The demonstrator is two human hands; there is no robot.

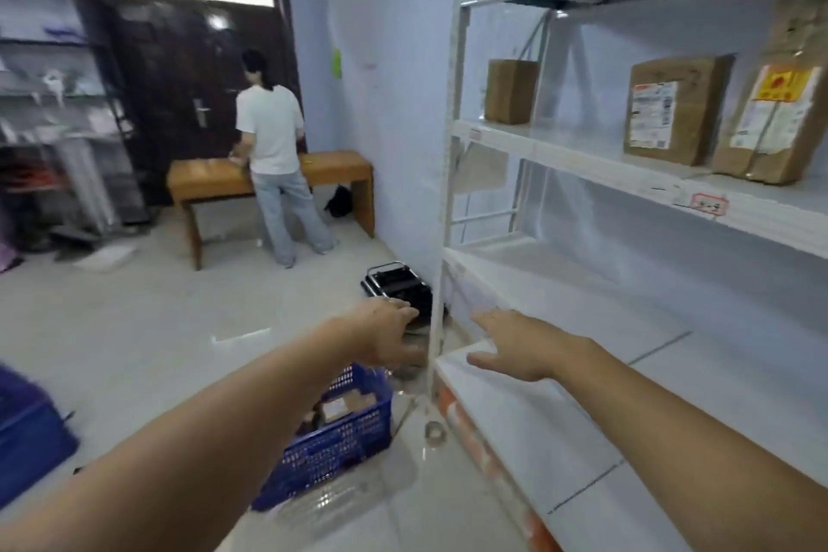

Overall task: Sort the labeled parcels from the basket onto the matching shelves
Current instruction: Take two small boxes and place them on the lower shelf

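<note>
- Both my hands are out in front and hold nothing: the left hand [390,336] hangs just above the blue basket [331,439] at lower centre with its fingers loosely spread, and the right hand [519,345] reaches flat over the bare lower shelf [627,394] on the right, fingers straight.
- The parcels I have to sort are in the basket on the floor, just beside the foot of the white shelf unit [448,193]; I can make out about two or three brown ones with white labels (blur hides the rest).
- Already shelved, at the right of the frame: three brown boxes [672,108] on the middle tier, one at its far end and two near me, plus at least one more on the top tier.
- One shelf tag [708,205] is visible, red-edged, on the middle tier's front lip; I cannot read it.
- Risk, as I judge it: with labels and tags this smeared, I could match a parcel to the wrong tier.
- Second risk: the basket sits tight against the shelf post, so a hasty reach could knock my wrist on the post or tip the basket.
- One other person [269,139] stands at the wooden surface [340,168] in the upper left, well apart.
</note>
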